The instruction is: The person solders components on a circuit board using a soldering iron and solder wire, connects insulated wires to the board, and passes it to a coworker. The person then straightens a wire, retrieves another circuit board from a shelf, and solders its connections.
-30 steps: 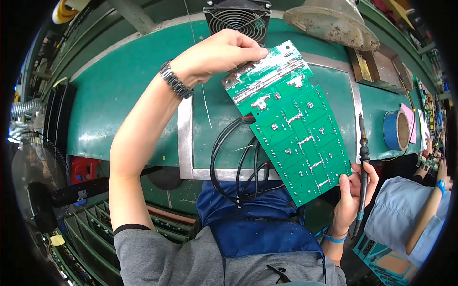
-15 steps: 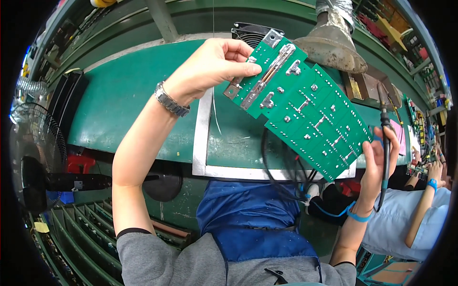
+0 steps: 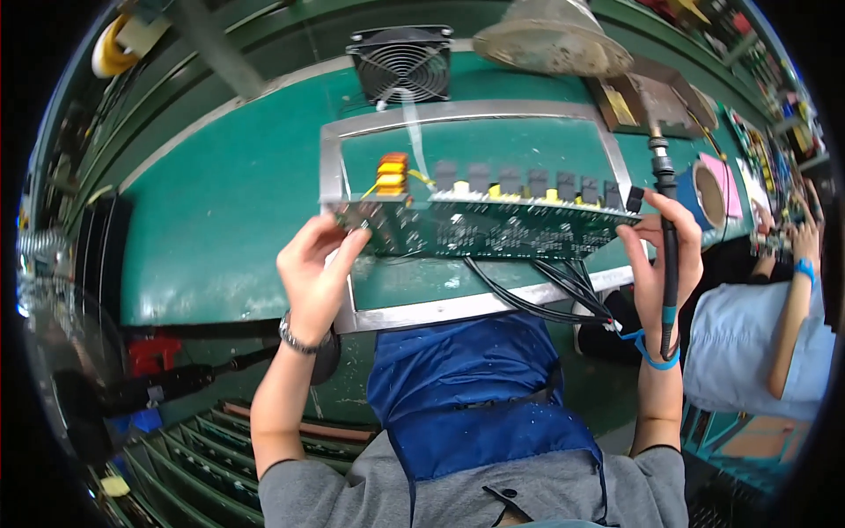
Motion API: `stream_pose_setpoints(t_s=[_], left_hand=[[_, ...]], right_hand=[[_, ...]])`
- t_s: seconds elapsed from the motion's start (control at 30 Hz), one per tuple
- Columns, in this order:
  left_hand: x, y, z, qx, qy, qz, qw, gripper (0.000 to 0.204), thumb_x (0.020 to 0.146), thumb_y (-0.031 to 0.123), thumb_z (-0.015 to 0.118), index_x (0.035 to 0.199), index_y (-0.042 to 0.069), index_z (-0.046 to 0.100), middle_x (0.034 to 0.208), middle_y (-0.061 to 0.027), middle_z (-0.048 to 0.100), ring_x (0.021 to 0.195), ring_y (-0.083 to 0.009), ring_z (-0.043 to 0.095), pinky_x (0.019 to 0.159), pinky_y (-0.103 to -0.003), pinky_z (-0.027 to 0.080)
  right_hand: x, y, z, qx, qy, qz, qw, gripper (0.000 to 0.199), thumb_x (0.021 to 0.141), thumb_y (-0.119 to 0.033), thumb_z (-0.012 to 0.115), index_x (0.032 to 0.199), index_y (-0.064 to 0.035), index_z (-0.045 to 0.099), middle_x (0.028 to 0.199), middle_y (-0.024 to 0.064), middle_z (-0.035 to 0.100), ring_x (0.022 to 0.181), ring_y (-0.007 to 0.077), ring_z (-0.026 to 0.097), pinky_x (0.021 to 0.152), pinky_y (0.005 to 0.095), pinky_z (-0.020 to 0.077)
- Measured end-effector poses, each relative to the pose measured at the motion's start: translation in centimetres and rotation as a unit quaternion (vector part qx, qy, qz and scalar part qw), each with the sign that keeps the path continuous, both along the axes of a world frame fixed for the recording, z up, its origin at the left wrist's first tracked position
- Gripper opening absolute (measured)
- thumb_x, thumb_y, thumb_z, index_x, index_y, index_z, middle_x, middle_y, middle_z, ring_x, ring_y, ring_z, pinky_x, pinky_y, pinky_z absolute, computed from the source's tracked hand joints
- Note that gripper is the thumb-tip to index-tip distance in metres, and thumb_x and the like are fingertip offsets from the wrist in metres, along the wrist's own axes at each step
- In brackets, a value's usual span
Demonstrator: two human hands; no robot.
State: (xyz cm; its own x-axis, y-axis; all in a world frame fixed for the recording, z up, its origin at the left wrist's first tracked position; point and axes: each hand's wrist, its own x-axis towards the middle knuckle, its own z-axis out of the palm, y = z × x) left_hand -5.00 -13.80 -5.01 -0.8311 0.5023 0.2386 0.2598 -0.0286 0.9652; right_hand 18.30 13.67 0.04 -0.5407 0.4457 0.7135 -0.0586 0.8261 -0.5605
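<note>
Between my hands a green circuit board point(image 3: 493, 231) is held tilted nearly on edge above the bench. Along its far upper side stand a copper-and-yellow coil point(image 3: 392, 174) and a row of black blocky components point(image 3: 537, 183). My left hand point(image 3: 310, 277) pinches the board's left end between thumb and fingers. At the right end, my right hand point(image 3: 650, 264) grips the board while a soldering iron point(image 3: 669, 202) also lies in it, tip pointing away from me. Black cables point(image 3: 506, 304) hang from below the board toward my right wrist.
A pale metal frame point(image 3: 422, 312) lies on the green bench point(image 3: 211, 220). Behind it are a black fan point(image 3: 403, 70), a flared metal hood point(image 3: 554, 40) and a metal box point(image 3: 656, 97). A blue-cored roll point(image 3: 707, 195) sits at right, near a co-worker's blue sleeve point(image 3: 801, 352).
The board has swung from a diagonal solder-side view to level and nearly on edge, showing its components. My left hand came down and toward me; the soldering iron stays in my right hand.
</note>
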Motion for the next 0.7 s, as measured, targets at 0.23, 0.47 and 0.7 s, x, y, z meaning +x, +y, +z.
stream_pose_setpoints(t_s=[0.23,0.47,0.7], left_hand=[[0.9,-2.7,-0.6,-0.012,-0.016,-0.069,0.997,0.027,0.083,-0.008,0.066,0.110,-0.005,0.062,0.103,-0.0083,0.067,0.095,-0.0138,0.064,0.085,-0.028,0.052],[-0.1,-1.6,7.2,-0.080,0.154,-0.166,0.971,0.065,0.075,0.011,0.062,0.136,-0.002,0.043,0.138,-0.0178,0.045,0.130,-0.0287,0.044,0.106,-0.045,0.036],[3.3,9.9,14.1,-0.126,0.287,-0.386,0.868,0.029,0.089,0.010,0.056,0.113,-0.005,0.062,0.108,-0.0181,0.064,0.102,-0.0266,0.062,0.090,-0.034,0.047]], right_hand=[[3.2,-3.2,-0.6,-0.180,0.003,0.033,0.983,0.047,0.079,0.001,0.075,0.121,0.0001,0.053,0.113,0.0130,0.060,0.092,0.0153,0.061,0.083,0.0288,0.0531],[2.2,-3.8,0.8,-0.256,0.007,0.010,0.966,0.031,0.092,-0.006,0.063,0.121,-0.0003,0.054,0.103,0.0068,0.061,0.090,0.0097,0.057,0.082,0.0232,0.0466],[1.9,-2.8,1.3,-0.412,0.035,0.060,0.908,0.033,0.089,-0.001,0.063,0.120,-0.0015,0.054,0.096,0.0025,0.058,0.087,0.0065,0.056,0.079,0.0213,0.0462]])
